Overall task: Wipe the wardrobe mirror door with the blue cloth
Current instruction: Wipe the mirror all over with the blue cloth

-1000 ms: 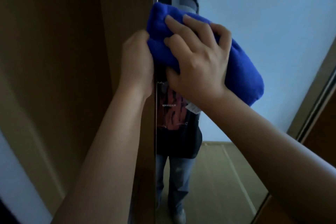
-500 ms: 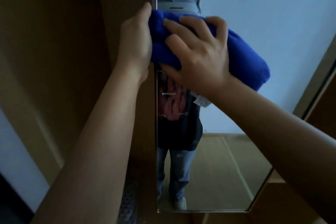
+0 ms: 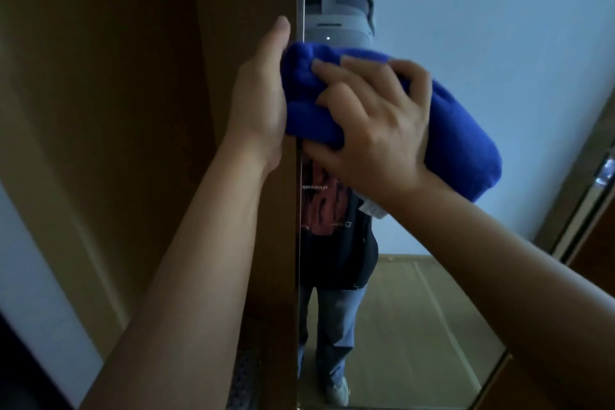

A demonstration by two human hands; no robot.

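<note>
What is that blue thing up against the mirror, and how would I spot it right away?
Start at the tall mirror door filling the right half of the view. At its left edge, both hands meet: the right hand presses a bunched blue cloth on the glass, the left hand beside it. It is the only vivid blue, soft thing among brown wood and pale reflections.

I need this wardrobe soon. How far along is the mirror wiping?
Mid-wipe. The right hand presses the bunched blue cloth against the mirror door near its left edge, and the left hand steadies that edge. Which glass is already wiped cannot be told; the lower mirror lies below the cloth.
</note>
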